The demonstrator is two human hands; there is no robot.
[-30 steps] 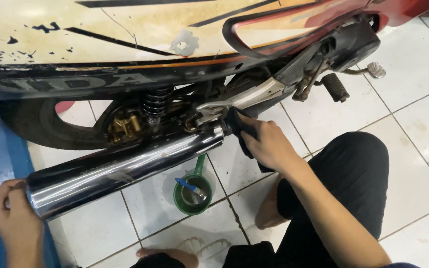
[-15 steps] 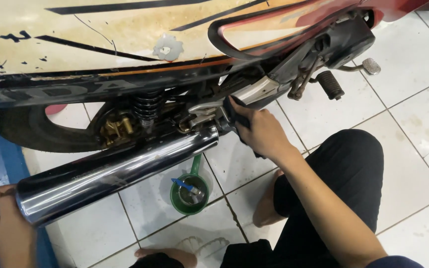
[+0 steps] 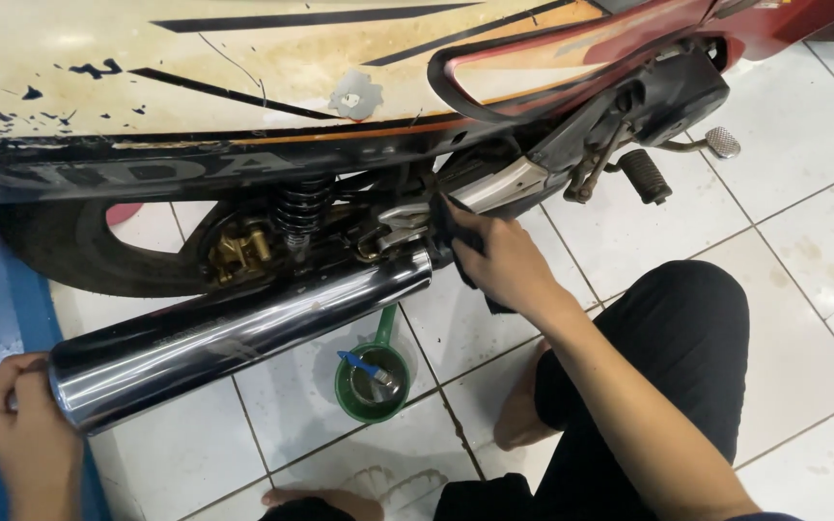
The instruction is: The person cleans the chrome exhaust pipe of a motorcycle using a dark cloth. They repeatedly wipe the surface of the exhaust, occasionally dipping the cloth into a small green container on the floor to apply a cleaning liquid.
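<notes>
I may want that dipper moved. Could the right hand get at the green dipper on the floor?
Probably yes: the right hand rests just above the green dipper, with open tiled floor between; the exhaust pipe lies beside it.

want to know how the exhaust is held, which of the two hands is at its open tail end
The left hand: it cups the rear end of the chrome exhaust muffler. The right hand is at the front joint instead, pressing a dark cloth.
</notes>
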